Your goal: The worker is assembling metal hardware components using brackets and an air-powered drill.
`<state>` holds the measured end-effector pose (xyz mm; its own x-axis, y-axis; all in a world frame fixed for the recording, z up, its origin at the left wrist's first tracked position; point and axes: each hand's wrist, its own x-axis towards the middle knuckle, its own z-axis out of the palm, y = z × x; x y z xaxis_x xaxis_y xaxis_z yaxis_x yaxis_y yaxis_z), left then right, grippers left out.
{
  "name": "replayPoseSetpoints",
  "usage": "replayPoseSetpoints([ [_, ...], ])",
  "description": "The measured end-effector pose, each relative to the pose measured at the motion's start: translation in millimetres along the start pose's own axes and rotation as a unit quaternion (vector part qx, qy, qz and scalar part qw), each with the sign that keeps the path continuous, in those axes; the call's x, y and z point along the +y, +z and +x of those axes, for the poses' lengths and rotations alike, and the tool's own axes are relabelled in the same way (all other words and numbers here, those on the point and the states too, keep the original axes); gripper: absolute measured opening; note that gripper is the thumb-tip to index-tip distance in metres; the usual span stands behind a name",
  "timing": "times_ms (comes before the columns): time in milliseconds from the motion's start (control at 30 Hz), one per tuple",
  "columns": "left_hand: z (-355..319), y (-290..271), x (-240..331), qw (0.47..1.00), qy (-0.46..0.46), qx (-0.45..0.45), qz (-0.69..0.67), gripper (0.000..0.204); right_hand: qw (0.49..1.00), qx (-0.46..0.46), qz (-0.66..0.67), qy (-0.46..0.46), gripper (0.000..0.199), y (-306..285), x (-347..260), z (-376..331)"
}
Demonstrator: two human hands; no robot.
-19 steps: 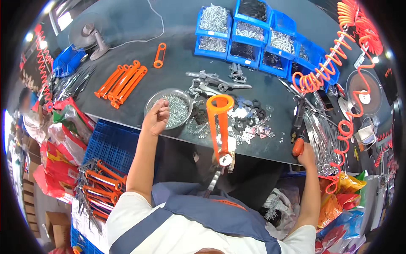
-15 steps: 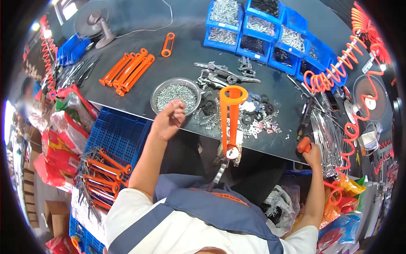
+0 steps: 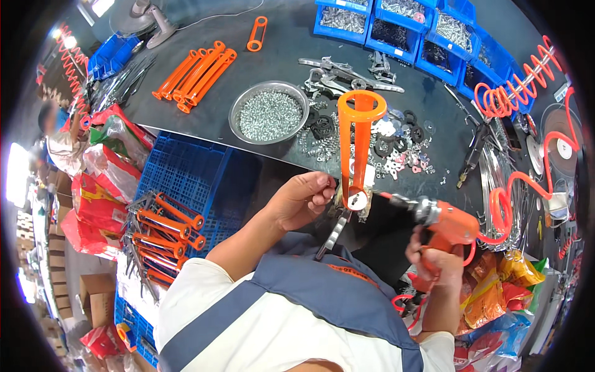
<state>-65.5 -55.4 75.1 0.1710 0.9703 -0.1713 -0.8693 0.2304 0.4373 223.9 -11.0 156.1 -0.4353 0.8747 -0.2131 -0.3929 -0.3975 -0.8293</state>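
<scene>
The person wears a white short-sleeved shirt, its fabric plain and unmarked where it shows across the shoulders and upper arms. Over it lies a blue-grey apron, with a broad strap of the same cloth running diagonally across the left shoulder and a bib covering the chest. A thin line of orange stitching or lettering, too small to make out, crosses the top edge of the bib. Both forearms are bare below the sleeves, as are the left hand (image 3: 302, 199) and right hand (image 3: 434, 257), without gloves, rings or a watch in view.

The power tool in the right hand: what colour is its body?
Orange power tool, gripped by the right hand; head view.
</scene>
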Motion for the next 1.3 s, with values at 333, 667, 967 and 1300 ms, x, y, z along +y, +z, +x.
replayPoseSetpoints([
  [333,-7.3,10.7,-4.3,0.999,0.002,0.036,-0.01,0.018,0.98,-0.137,-0.081,0.115,0.041,13.2,7.7,17.0],
  [667,-3.5,16.2,-9.0,0.991,0.026,0.096,0.093,0.015,0.975,-0.154,-0.141,0.076,0.036,8.9,9.0,15.3],
  [967,-6.5,24.2,-22.1,0.971,0.04,0.108,0.211,0.027,0.958,-0.163,-0.222,0.081,0.034,9.0,4.3,6.3],
  [1300,5.9,-3.9,-44.9,0.568,0.309,-0.038,0.762,0.027,0.922,-0.111,-0.366,0.058,0.044,-6.3,-13.8,17.9],
])
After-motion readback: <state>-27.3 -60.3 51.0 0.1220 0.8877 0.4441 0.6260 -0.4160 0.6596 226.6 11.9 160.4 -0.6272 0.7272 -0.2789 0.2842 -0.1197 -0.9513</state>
